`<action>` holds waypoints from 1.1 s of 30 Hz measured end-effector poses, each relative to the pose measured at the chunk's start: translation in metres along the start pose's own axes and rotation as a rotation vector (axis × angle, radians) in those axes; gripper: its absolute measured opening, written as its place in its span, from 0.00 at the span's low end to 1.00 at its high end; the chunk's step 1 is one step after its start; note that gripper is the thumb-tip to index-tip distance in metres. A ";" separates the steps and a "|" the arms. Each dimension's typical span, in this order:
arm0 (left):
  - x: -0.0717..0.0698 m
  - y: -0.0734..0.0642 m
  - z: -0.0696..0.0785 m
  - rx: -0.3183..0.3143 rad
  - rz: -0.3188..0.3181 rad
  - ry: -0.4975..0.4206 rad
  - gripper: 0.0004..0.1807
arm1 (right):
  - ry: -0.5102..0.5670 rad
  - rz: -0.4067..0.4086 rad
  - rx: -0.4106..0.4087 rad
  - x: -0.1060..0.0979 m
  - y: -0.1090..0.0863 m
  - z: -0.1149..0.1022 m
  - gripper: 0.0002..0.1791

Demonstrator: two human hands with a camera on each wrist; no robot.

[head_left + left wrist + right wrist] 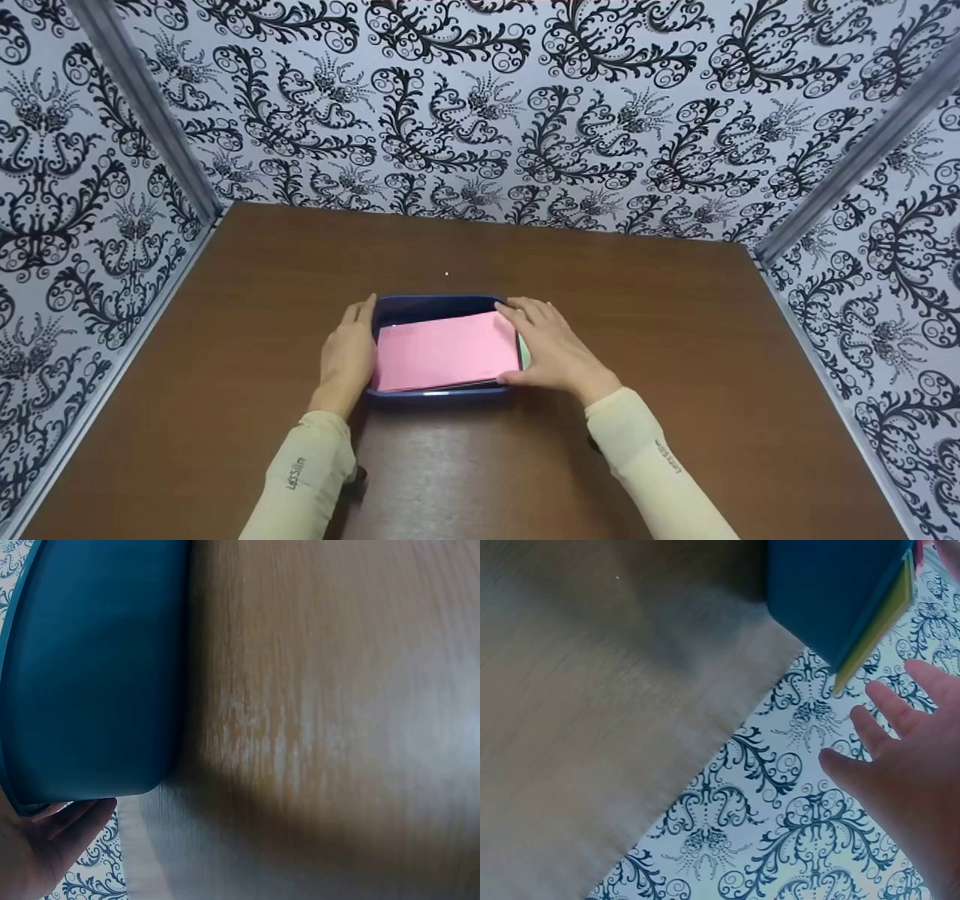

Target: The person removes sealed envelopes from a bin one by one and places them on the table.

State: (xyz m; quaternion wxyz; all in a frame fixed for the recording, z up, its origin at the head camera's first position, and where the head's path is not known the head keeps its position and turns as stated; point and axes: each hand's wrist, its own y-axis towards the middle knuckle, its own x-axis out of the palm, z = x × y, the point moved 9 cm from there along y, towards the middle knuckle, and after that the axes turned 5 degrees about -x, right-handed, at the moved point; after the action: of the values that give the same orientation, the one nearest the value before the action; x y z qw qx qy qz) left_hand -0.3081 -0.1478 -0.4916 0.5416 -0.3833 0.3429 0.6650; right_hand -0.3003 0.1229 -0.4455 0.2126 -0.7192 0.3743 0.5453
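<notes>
A blue rectangular bin (442, 394) stands on the brown table. Inside lies a flat pink notebook (446, 351), slightly askew, with a dark edge beneath it and a green edge (524, 352) showing at its right. The left hand (350, 356) rests along the bin's left end. Its fingers (75, 829) lie fairly straight against the outside of the end wall; the thumb is hidden. At the other end, the right hand (551, 349) spans the pink notebook's short side, thumb at the near corner and a fingertip at the far one. Its other fingers (889, 709) are spread outside the bin.
Bare brown tabletop (637, 315) surrounds the bin. Walls with a black and white scroll pattern (480, 112) enclose the table at the back and both sides, with grey posts (142, 105) in the corners. Cream sleeves (307, 465) cover both forearms.
</notes>
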 end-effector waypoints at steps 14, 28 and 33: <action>0.003 0.002 -0.004 -0.040 -0.055 0.015 0.33 | 0.547 0.182 0.275 -0.017 -0.019 -0.004 0.26; 0.004 0.001 -0.005 -0.045 -0.070 0.008 0.34 | 0.908 0.122 0.514 -0.001 -0.026 0.008 0.28; 0.005 0.001 -0.005 -0.042 -0.075 0.003 0.34 | 0.966 0.099 0.541 0.001 -0.027 0.009 0.31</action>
State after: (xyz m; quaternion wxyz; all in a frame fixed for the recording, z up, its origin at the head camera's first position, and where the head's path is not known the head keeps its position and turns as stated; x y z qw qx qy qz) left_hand -0.3092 -0.1495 -0.4984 0.5575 -0.4082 0.3152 0.6506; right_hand -0.2854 0.1462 -0.4521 0.1680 -0.7889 0.5892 0.0472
